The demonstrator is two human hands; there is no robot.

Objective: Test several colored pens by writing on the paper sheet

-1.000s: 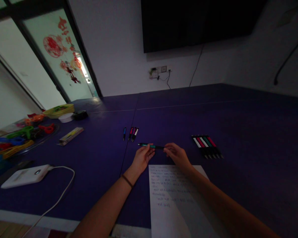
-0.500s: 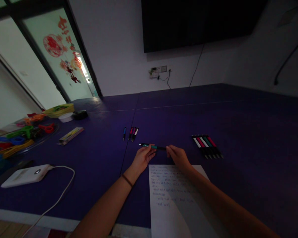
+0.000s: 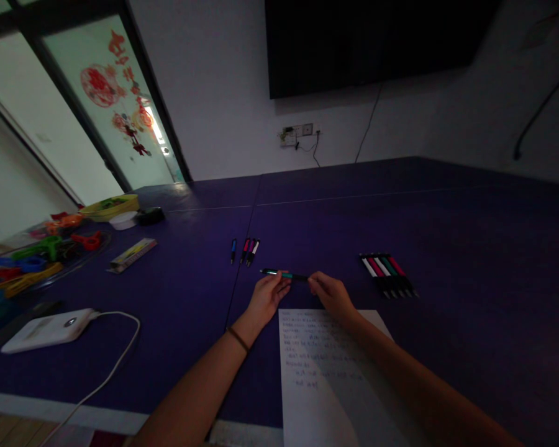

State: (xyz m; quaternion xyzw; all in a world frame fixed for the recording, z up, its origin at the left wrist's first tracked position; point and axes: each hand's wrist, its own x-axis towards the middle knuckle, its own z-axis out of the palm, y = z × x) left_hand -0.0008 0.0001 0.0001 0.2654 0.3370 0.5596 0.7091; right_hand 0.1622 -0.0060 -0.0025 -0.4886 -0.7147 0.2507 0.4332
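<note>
A teal and black pen (image 3: 286, 275) is held level above the far edge of a handwritten sheet of paper (image 3: 317, 397). My left hand (image 3: 266, 297) pinches its teal barrel between thumb and fingers. At the black end, the fingers of my right hand (image 3: 331, 292) are closed on the same pen; their tips hide that end. Beyond my left hand lie several loose pens (image 3: 250, 251) with blue, pink, purple and white barrels. A neat row of pens (image 3: 388, 275) in white, pink and teal rests to the right of my right hand.
On the left stand a white power bank (image 3: 51, 330) with a white cable (image 3: 129, 347), a small narrow box (image 3: 133, 255), a tray of colourful plastic clips (image 3: 46, 248) and a yellow basket (image 3: 109, 210). A dark screen (image 3: 377, 43) hangs on the wall behind the purple table (image 3: 317, 230).
Both hands and the pen have shifted very slightly to the left. The grip looks the same, and the other pens and the paper lie where they were.
</note>
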